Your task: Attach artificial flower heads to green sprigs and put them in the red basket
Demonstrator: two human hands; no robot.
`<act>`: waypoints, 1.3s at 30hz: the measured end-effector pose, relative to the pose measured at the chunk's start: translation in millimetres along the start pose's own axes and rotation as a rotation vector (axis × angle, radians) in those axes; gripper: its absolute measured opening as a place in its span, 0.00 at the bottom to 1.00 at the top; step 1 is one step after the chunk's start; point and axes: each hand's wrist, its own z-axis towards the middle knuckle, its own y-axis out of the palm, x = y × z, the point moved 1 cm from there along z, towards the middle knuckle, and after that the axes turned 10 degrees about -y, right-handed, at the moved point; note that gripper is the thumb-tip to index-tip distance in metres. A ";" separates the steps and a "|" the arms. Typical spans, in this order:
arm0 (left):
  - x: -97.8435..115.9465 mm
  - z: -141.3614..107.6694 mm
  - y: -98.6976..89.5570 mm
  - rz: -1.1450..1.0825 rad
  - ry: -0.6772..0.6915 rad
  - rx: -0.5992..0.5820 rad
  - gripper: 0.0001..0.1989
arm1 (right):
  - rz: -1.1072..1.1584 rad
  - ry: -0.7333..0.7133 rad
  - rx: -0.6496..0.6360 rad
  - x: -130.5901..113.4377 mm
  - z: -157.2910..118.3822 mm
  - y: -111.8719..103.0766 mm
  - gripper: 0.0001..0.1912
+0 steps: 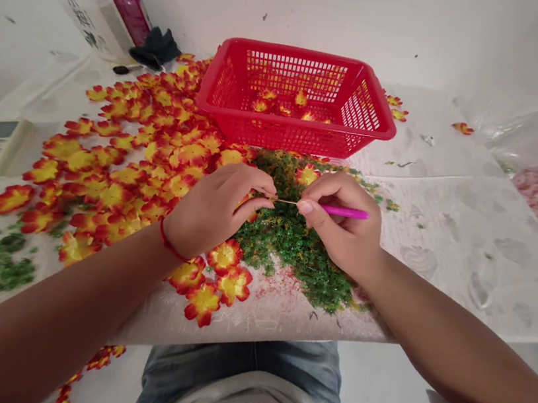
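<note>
Two hands over one green sprig pile (292, 251). Right hand (341, 221) pinches one pink-handled needle (342, 211), tip reaching left hand (217, 211); left fingers (263, 194) closed near tip, hold unclear. One red cord bracelet (170, 242) on left wrist. One red plastic basket (290, 51) ahead, about five flowers inside; dozens of red-yellow fabric flowers (155, 159) left of hands.

head view faces forward, down, near left hand (217, 211), right hand (341, 221)
</note>
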 end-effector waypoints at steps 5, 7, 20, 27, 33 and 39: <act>1.9 -2.8 1.1 -0.025 0.051 -0.003 0.06 | -0.021 -0.057 -0.094 2.6 3.4 2.6 0.12; 3.4 -4.5 2.2 -0.046 0.042 -0.025 0.07 | 0.007 -0.058 -0.134 3.7 3.4 4.5 0.14; 7.7 7.1 -9.1 0.258 -0.047 -0.248 0.13 | 0.271 0.224 0.162 6.8 3.3 2.9 0.13; 4.6 6.6 -8.8 0.324 -0.153 -0.299 0.15 | 0.275 0.171 0.184 8.3 3.2 2.9 0.24; 0.5 4.0 -7.6 0.107 -0.264 -0.217 0.13 | 0.220 0.119 0.124 1.7 3.2 2.9 0.24; -3.2 1.6 0.2 -0.167 -0.336 -0.107 0.14 | 0.200 0.121 0.071 1.5 1.2 3.0 0.22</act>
